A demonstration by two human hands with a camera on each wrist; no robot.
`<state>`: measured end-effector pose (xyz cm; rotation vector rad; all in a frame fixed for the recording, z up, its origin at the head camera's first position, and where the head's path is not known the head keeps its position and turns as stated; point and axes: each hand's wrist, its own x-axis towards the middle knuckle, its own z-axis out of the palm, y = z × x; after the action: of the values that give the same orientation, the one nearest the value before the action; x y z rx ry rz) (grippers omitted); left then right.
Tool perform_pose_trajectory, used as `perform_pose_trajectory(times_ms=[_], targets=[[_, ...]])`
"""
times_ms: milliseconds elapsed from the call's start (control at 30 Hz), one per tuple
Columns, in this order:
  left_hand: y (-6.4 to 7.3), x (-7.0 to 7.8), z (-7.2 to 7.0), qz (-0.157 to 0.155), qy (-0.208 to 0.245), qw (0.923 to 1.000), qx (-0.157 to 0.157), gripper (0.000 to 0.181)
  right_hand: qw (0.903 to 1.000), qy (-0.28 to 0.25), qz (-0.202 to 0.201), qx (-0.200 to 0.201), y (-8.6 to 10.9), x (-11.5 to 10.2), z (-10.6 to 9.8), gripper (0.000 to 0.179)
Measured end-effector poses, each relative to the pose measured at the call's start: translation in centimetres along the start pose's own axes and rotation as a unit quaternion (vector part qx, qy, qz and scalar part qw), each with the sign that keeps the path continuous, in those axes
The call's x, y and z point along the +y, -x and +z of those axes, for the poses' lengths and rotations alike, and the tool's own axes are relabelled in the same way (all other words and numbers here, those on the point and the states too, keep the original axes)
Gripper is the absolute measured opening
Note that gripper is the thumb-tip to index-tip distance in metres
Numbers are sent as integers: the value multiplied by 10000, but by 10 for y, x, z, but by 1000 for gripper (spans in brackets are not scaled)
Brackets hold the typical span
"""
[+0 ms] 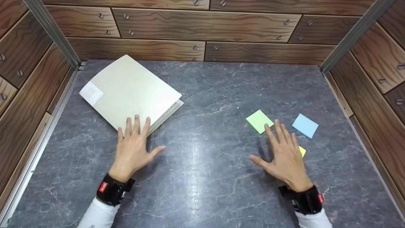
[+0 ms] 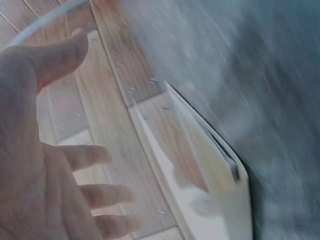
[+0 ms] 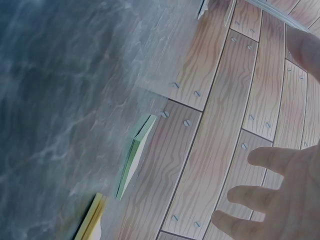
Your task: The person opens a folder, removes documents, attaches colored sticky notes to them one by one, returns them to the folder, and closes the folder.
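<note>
A cream-coloured binder (image 1: 133,88) with a white label at its left corner lies angled on the table's left side. Over its near corner, my left hand (image 1: 131,155) is spread, fingers straight and thumb out to the right; the left wrist view shows a gap between this hand and the binder (image 2: 222,195). My right hand (image 1: 286,160) is spread too, palm down and holding nothing. Its fingertips come close to a green sticky-note pad (image 1: 258,120) in the head view, and it partly hides a yellow pad (image 1: 302,151). Right of it lies a blue pad (image 1: 305,126).
The grey marbled tabletop (image 1: 202,177) is bounded by a wood-plank patterned back wall (image 1: 202,27) and similar side walls. Metal rails (image 1: 53,30) run up the rear corners. Between the binder and the pads stretches bare tabletop.
</note>
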<state>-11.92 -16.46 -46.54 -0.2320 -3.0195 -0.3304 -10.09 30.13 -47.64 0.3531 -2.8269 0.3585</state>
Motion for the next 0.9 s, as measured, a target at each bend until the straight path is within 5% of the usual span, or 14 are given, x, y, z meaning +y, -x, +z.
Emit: perform_pose_trajectory(times_ms=[367, 900], targets=[[-20, -39, 0, -371, 315, 9986, -197, 103, 10000, -64, -23, 2, -1, -4, 2, 113], [-29, -52, 5, -451, 725, 9949, -531, 87, 9998, 103, -40, -187, -4, -7, 2, 112]])
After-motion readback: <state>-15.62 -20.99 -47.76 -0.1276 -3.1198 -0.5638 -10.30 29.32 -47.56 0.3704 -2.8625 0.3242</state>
